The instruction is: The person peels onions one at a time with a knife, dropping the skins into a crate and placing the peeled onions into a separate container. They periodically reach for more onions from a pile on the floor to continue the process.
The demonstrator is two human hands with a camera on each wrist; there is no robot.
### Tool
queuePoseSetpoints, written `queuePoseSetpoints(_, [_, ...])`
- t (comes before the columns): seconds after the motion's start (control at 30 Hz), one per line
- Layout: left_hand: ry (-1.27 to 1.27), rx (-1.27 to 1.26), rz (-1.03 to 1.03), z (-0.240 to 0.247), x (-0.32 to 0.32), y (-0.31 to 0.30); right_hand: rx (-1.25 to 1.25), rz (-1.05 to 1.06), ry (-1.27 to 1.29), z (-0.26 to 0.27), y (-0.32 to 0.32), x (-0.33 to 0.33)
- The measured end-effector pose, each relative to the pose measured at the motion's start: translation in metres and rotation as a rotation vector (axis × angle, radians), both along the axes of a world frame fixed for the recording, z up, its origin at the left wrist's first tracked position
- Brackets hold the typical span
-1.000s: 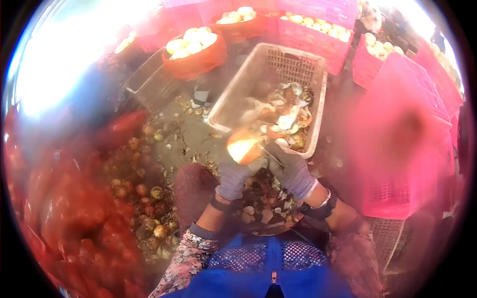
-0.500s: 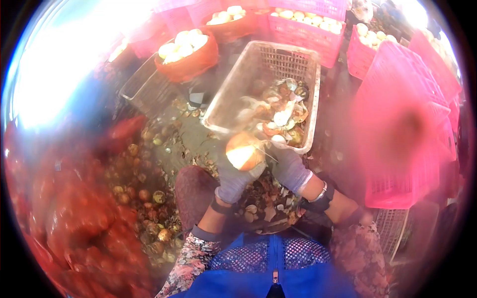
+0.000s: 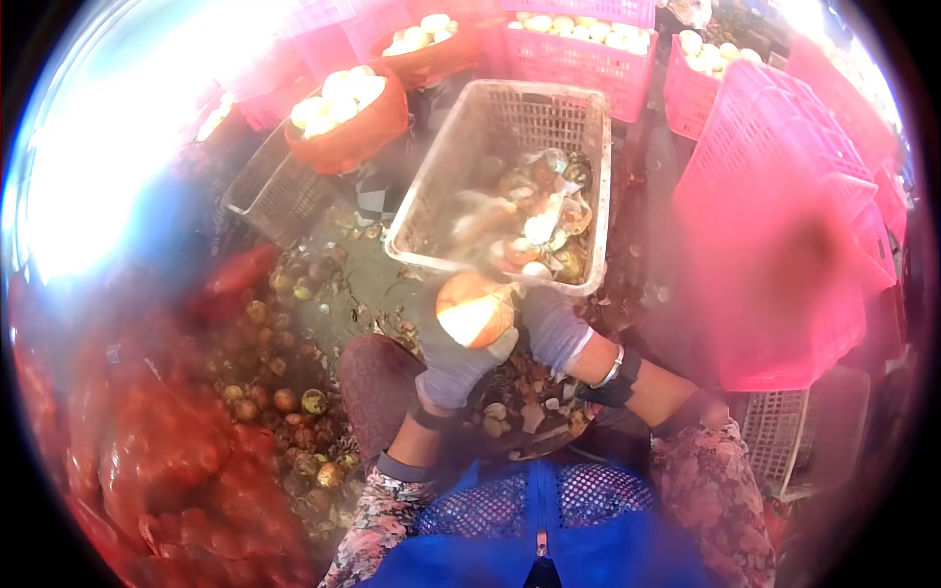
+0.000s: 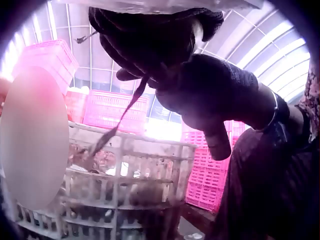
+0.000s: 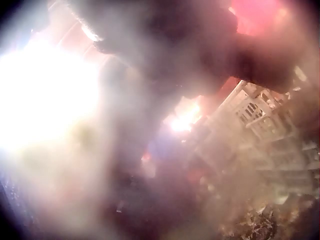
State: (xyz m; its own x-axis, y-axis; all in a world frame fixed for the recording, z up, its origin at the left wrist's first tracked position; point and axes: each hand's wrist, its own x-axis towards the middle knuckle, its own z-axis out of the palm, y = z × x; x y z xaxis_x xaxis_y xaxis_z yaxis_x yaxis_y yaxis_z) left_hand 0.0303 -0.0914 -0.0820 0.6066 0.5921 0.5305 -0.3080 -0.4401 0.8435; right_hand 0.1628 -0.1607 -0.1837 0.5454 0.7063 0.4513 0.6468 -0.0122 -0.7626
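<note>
In front of the knees my gloved left hand (image 3: 456, 358) holds an onion (image 3: 475, 312), with a bright peeled-looking patch on its near side and brown skin above. My gloved right hand (image 3: 549, 328) is close against the onion's right side, fingers curled. From its fist a short knife handle (image 4: 217, 142) sticks out in the left wrist view; the blade is hidden. A dark, limp strip of dry onion leaf (image 4: 120, 112) dangles below the hands there. The right wrist view is mostly blurred by haze and glare.
A pale plastic crate (image 3: 600, 196) with onion peelings stands just ahead. Unpeeled onions (image 3: 284, 402) lie on the ground at left, beside red mesh sacks (image 3: 162, 441). Pink crates (image 3: 784, 245) stack at right; peeled onions fill orange baskets (image 3: 348, 132) and pink crates behind.
The head view has shifted, so the crates sit further left and higher. The onion has turned slightly in the left hand. The thin blade visible earlier between the hands no longer shows.
</note>
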Motion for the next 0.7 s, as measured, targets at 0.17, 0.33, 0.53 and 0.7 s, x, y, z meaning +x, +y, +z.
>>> queuePoseSetpoints(0.17, [-0.077,-0.897,-0.457,0.015,-0.008,-0.009,-0.599,-0.036,-0.378,0.111,-0.024,-0.010])
queuePoseSetpoints(0.33, [-0.145,-1.144,-0.725,0.011,-0.010,0.001,-0.455,-0.023,-0.517,0.068,-0.018,0.009])
queuePoseSetpoints(0.53, [-0.120,-0.973,-0.636,0.022,-0.009,0.001,-0.084,0.487,-0.038,0.122,-0.040,0.018])
queuePoseSetpoints(0.7, [-0.028,-1.051,-0.846,0.004,-0.018,0.020,-0.352,0.435,0.764,0.189,-0.071,0.005])
